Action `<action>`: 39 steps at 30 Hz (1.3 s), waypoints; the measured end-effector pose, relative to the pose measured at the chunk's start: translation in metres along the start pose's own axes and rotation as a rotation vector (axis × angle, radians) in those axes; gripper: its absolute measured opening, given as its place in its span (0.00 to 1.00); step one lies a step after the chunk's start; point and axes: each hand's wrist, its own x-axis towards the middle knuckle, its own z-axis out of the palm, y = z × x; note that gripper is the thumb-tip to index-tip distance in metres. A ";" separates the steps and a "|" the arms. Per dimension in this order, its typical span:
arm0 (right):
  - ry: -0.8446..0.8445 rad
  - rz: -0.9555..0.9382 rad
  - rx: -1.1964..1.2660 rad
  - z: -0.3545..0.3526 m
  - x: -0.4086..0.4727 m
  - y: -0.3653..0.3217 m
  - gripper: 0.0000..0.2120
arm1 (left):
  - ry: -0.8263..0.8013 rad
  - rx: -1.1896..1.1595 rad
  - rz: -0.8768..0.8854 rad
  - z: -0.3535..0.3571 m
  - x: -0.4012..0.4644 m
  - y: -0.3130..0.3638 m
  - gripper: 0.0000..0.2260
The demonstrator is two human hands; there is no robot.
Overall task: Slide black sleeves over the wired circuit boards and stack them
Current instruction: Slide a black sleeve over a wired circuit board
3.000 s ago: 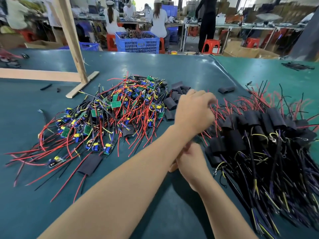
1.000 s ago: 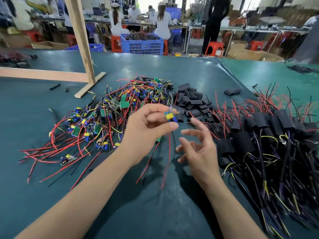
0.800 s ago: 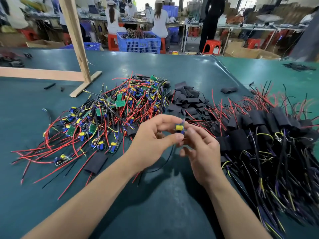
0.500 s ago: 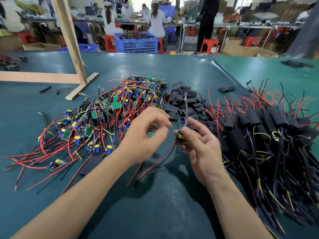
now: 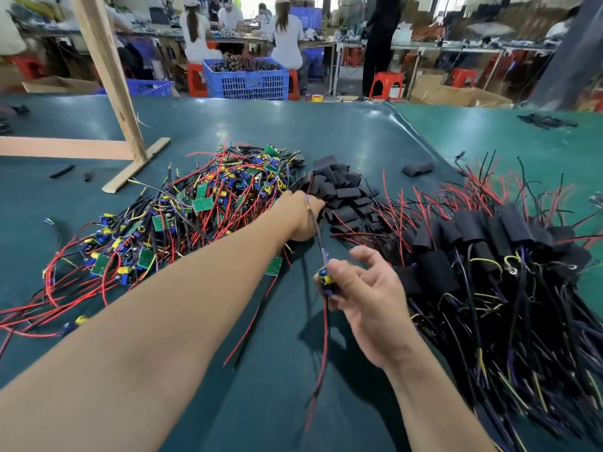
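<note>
Your right hand pinches one wired circuit board between thumb and forefinger, above the green table mat and in front of you. The board is small, with a blue and a yellow component showing at your fingertips; most of its body is hidden behind your thumb. A dark lead runs up from it toward your left hand, and a red and a black lead hang down from it, their ends blurred near the mat.

Your left hand reaches forward to the near edge of the pile of loose black sleeves, which are short, flat, matte tubes lying in a heap at mid-table. The fingertips of this hand are turned away from the camera. Its fingers curl at the sleeves, but you cannot tell whether they grip one.

To the left of the sleeves lies the heap of bare boards: green boards with blue and yellow parts, tangled in red, black and yellow wires. To the right lies the stack of sleeved boards, black covers side by side with wires trailing toward you; its lower right part is cut off by the frame edge. A single stray sleeve lies apart behind the stack.
</note>
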 end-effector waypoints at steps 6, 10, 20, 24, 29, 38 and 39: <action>-0.012 0.101 0.230 -0.002 0.002 0.002 0.16 | 0.125 0.029 0.021 0.002 -0.013 -0.007 0.14; -0.032 0.206 0.227 -0.005 0.003 0.002 0.11 | 0.367 0.007 0.026 -0.002 -0.036 -0.013 0.12; -0.305 0.047 0.130 -0.002 -0.009 -0.012 0.23 | 0.643 -0.679 0.046 0.034 -0.174 0.051 0.13; -0.252 -0.044 0.107 0.004 -0.012 -0.014 0.13 | 0.490 -0.453 0.134 0.035 -0.173 0.038 0.14; -0.020 -0.209 0.064 0.002 -0.005 -0.013 0.12 | 0.406 -0.502 0.061 0.046 -0.180 0.013 0.18; 0.126 -0.236 -0.336 -0.004 0.001 0.006 0.07 | 0.490 -0.861 0.020 0.036 -0.189 0.013 0.21; 0.163 -0.251 -0.325 -0.003 0.002 0.006 0.05 | 0.487 -0.875 0.033 0.036 -0.188 0.015 0.21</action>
